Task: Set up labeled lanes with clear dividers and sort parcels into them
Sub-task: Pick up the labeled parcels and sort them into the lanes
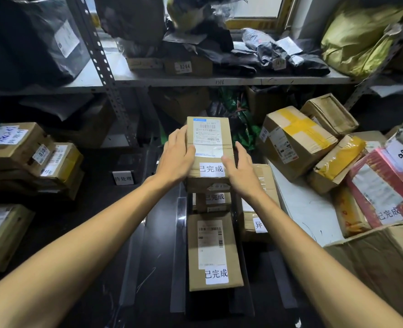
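Observation:
A brown cardboard parcel (208, 138) with a shipping label and a white "已完成" sticker sits on top of a short stack in the middle lane. My left hand (175, 158) lies flat against its left side, thumb on the top face. My right hand (239, 172) presses its right side the same way. Beneath it is a smaller labelled box (215, 200), and nearer me lies a flat parcel (213, 253) with the same sticker. Clear plastic divider strips (179, 254) run along the dark floor on both sides of this lane.
A white "待处理" card (123, 178) marks the left lane. A box tagged "异" (258, 224) stands in the right lane. Parcels are piled at left (18, 150) and right (295, 140), with a red box (384, 185). Metal shelving (195, 80) holds bags above.

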Action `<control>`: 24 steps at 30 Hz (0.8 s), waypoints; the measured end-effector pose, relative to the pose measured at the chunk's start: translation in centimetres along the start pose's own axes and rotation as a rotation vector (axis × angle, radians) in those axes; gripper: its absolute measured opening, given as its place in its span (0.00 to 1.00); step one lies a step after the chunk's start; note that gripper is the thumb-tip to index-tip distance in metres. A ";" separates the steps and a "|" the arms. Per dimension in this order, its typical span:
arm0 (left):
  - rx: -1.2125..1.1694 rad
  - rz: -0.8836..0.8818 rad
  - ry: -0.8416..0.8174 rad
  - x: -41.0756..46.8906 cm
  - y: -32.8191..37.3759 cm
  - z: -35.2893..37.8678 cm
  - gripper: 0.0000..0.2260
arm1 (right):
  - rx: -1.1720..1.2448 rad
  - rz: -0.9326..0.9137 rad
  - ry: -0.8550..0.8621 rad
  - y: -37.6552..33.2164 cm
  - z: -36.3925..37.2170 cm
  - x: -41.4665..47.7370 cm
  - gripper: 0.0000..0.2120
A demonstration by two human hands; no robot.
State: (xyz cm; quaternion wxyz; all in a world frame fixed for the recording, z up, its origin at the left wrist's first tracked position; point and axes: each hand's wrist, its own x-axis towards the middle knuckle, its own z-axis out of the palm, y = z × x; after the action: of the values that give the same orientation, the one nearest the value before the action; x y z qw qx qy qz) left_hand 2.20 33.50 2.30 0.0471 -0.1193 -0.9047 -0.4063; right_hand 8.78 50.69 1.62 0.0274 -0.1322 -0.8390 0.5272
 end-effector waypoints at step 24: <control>-0.051 -0.377 0.309 -15.9 -3.8 -19.0 0.16 | -0.127 -0.611 -0.627 -15.9 12.9 -7.4 0.15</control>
State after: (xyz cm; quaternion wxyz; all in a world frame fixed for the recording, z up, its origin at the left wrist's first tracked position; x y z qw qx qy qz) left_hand 16.43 14.05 9.32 0.1055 0.1140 -0.8825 -0.4440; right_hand 10.44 30.98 10.80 -0.0820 0.2865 -0.8381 0.4570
